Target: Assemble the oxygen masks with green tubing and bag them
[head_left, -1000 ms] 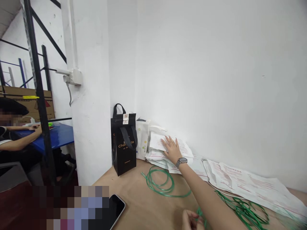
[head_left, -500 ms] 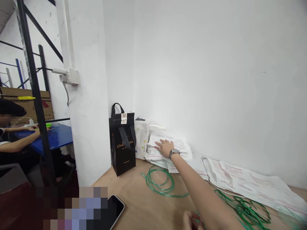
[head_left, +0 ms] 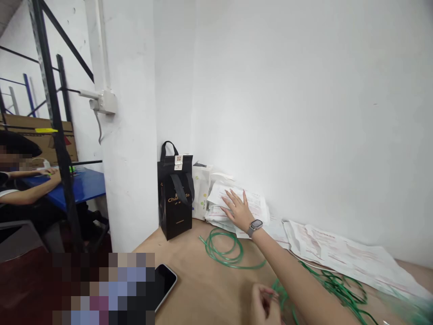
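My right hand (head_left: pixel 239 214), with a watch on its wrist, is spread flat over a stack of white printed plastic mailing bags (head_left: pixel 216 195) against the wall. Whether its palm presses on the stack is hard to tell. My left hand (head_left: pixel 265 306) is low in view with fingers curled round a thin green plastic cord (head_left: pixel 276 289). A loose coil of green cord (head_left: pixel 220 261) lies on the brown tabletop left of my right forearm. More tangled green cord (head_left: pixel 338 285) lies to the right of that forearm.
A black carrier bag (head_left: pixel 176 212) and a white bag (head_left: pixel 202 189) stand left of the stack. A phone (head_left: pixel 165 285) lies at the table's left edge. Flat white bags (head_left: pixel 348 257) run along the wall. A co-worker (head_left: pixel 30 189) sits at a blue table (head_left: pixel 89 185).
My right hand has shifted slightly right on the stack, its fingers more spread. My left hand and the cord show more, and the whole view has shifted a little.
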The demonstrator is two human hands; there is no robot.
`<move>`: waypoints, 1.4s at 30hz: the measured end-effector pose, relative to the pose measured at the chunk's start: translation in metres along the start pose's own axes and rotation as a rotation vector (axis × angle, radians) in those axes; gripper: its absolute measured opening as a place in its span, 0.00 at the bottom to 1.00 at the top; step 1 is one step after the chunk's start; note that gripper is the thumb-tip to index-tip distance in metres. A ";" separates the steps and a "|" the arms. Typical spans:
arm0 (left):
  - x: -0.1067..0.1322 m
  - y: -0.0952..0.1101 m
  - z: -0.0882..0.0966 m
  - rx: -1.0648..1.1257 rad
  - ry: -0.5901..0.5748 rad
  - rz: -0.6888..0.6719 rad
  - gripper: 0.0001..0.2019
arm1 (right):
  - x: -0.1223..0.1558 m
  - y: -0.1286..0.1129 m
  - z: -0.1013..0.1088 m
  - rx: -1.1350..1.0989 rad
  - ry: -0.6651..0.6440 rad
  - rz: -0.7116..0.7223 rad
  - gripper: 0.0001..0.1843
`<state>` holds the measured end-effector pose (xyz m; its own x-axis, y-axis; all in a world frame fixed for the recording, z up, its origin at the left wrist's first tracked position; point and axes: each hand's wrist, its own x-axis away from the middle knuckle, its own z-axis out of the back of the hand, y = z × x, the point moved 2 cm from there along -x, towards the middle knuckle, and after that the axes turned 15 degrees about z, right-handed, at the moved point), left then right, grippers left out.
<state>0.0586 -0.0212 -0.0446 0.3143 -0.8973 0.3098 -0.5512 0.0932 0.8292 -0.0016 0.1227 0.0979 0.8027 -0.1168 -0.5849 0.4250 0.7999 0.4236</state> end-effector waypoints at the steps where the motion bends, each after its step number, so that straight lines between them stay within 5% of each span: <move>1: 0.002 0.003 0.001 0.000 -0.016 0.001 0.13 | 0.007 -0.007 0.013 0.010 0.053 0.056 0.20; 6: 0.016 0.014 0.007 -0.028 -0.111 -0.003 0.14 | 0.086 -0.042 0.085 0.007 0.111 0.092 0.18; 11: 0.034 0.029 0.009 -0.109 -0.168 -0.020 0.14 | 0.207 -0.055 0.141 0.022 -0.100 -0.153 0.19; 15: 0.036 0.048 0.013 -0.169 -0.166 -0.084 0.15 | 0.287 -0.044 0.159 0.090 -0.144 -0.418 0.19; 19: 0.033 0.050 0.016 -0.187 -0.152 -0.076 0.14 | 0.333 -0.027 0.157 0.125 -0.096 -0.613 0.18; 22: 0.038 0.044 0.014 -0.208 -0.163 -0.076 0.14 | 0.349 -0.018 0.150 0.101 -0.099 -0.725 0.20; 33: 0.052 0.038 0.011 -0.231 -0.242 -0.077 0.15 | 0.346 -0.021 0.140 -0.030 -0.209 -0.768 0.16; 42: 0.063 0.035 0.013 -0.329 -0.382 -0.113 0.16 | 0.345 0.036 0.139 -0.075 -0.242 -1.089 0.15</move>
<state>0.0493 -0.0795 -0.0019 0.0191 -0.9974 0.0690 -0.2381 0.0625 0.9692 0.3484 0.0292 0.0076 0.0809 -0.8816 -0.4649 0.9311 0.2333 -0.2803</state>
